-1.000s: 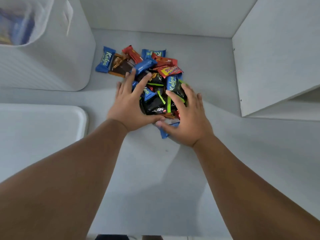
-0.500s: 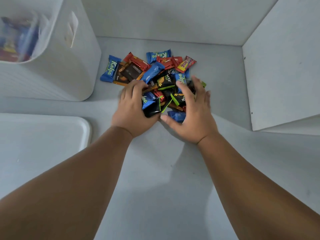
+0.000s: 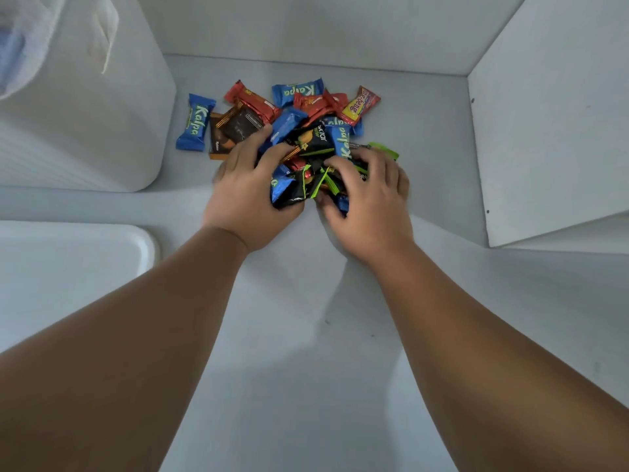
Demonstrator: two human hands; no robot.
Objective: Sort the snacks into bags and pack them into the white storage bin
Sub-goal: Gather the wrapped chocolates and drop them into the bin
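The snacks [image 3: 306, 131] lie in 1 loose heap on the pale table [image 3: 306, 352], toward its far side and just right of the white storage bin [image 3: 102, 131]. 2 bare forearms reach in from the near edge.

The left hand [image 3: 248, 195] sits on the heap's near left part. Its fingers curl down into the wrappers and its thumb presses against a black packet [image 3: 289, 195] with green edging, so it grasps part of the heap. The right hand [image 3: 369, 202] covers the near right part, with its fingers bent over black and green wrappers. Its thumb tucks in beside a small blue packet [image 3: 342, 203], and it too grasps snacks. The 2 hands are close together, with crumpled wrappers between them.

Beyond the fingers, a blue Kalpa packet [image 3: 195, 122] lies flat at the heap's left edge, nearest the bin, just beside a brown and orange packet [image 3: 235, 129]. A red packet [image 3: 253, 103], a far Kalpa packet [image 3: 297, 91] and a yellow and red packet [image 3: 360, 105] sit along the far side. A black fruit-print packet [image 3: 315, 139] rests on top in the middle.

A translucent bag [image 3: 23, 46] shows at the bin's mouth, its contents too blurred to tell. A flat white piece [image 3: 68, 267] with a rounded corner lies at the near left. A white board [image 3: 544, 131] stands at the right.
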